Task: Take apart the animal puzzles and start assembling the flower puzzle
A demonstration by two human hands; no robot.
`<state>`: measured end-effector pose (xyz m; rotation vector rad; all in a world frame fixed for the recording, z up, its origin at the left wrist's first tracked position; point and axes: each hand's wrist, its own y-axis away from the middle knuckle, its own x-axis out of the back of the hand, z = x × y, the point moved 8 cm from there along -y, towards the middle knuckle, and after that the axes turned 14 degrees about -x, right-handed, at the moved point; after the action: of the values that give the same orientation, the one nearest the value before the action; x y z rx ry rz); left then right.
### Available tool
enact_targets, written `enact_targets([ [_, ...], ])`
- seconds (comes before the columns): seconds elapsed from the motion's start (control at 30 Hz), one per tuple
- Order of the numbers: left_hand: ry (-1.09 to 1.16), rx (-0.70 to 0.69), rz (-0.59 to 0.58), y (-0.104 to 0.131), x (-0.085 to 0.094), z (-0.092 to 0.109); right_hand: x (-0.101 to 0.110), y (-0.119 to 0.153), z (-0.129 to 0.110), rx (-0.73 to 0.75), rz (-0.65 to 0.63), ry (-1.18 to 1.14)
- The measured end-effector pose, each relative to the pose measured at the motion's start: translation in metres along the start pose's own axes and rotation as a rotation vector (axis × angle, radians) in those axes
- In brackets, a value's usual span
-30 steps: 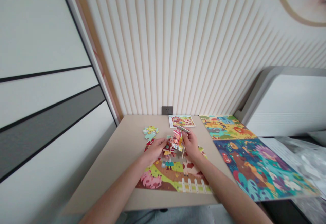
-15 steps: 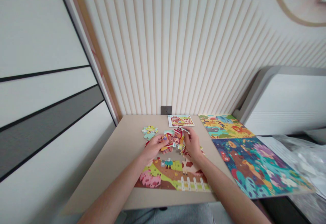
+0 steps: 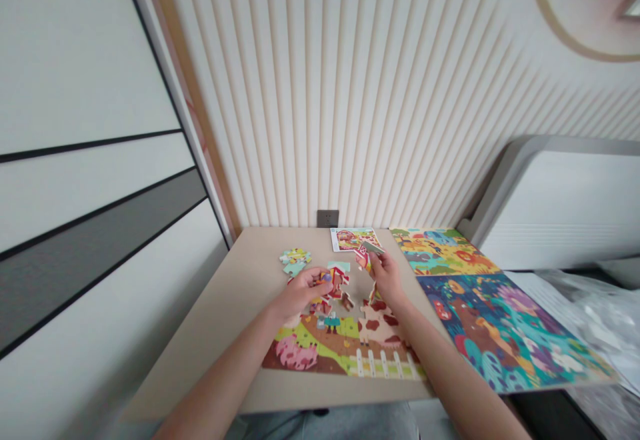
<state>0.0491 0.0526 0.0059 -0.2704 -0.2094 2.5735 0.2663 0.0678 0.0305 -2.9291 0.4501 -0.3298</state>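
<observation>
Over the loose pieces, my left hand (image 3: 306, 291) is closed on a small puzzle piece (image 3: 325, 280) with a purple spot. My right hand (image 3: 385, 272), raised near the picture card, grips several puzzle pieces (image 3: 366, 253), some red and white, one showing a grey-green back. Below both hands lies a joined farm puzzle (image 3: 320, 343) with a pink pig, a spotted cow and a white fence. Loose red pieces (image 3: 339, 279) rest between the hands, and a small brown piece (image 3: 347, 302) lies just above the joined part.
The picture card (image 3: 356, 239) lies at the table's back edge by the wall socket (image 3: 328, 219). Light blue and yellow pieces (image 3: 296, 260) are at the back left. An orange animal puzzle (image 3: 445, 251) and a dark blue one (image 3: 510, 330) lie at the right.
My right hand has lifted and moved slightly right with pieces in it, away from the loose red pieces. More of the cow and a brown piece now show. My left hand is nearly unmoved.
</observation>
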Motion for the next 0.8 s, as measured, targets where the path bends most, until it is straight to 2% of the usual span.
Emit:
enact_targets([
  [0.1,-0.039,-0.024,0.084,-0.002,0.006,-0.003,0.009,-0.006,0.01,-0.068,0.035,-0.033],
  [0.23,-0.129,-0.075,0.191,-0.007,0.018,-0.015,0.005,-0.004,0.014,-0.096,0.037,-0.022],
  [0.37,-0.206,-0.084,0.169,-0.009,0.018,-0.022,-0.017,0.004,0.014,-0.117,-0.1,-0.044],
  [0.47,-0.16,-0.096,0.113,-0.009,0.007,-0.02,-0.037,0.012,0.014,-0.11,-0.249,-0.089],
  [0.53,-0.1,-0.098,0.067,-0.009,-0.001,-0.019,-0.046,0.017,0.016,-0.113,-0.304,-0.096],
  [0.6,-0.083,-0.091,0.059,-0.009,-0.004,-0.02,-0.05,0.021,0.016,-0.103,-0.316,-0.053],
  [0.7,-0.121,-0.078,0.104,-0.011,0.001,-0.024,-0.051,0.023,0.012,-0.047,-0.308,0.072],
  [0.8,-0.173,-0.085,0.141,-0.012,0.009,-0.027,-0.039,0.017,0.006,-0.007,-0.215,0.123],
])
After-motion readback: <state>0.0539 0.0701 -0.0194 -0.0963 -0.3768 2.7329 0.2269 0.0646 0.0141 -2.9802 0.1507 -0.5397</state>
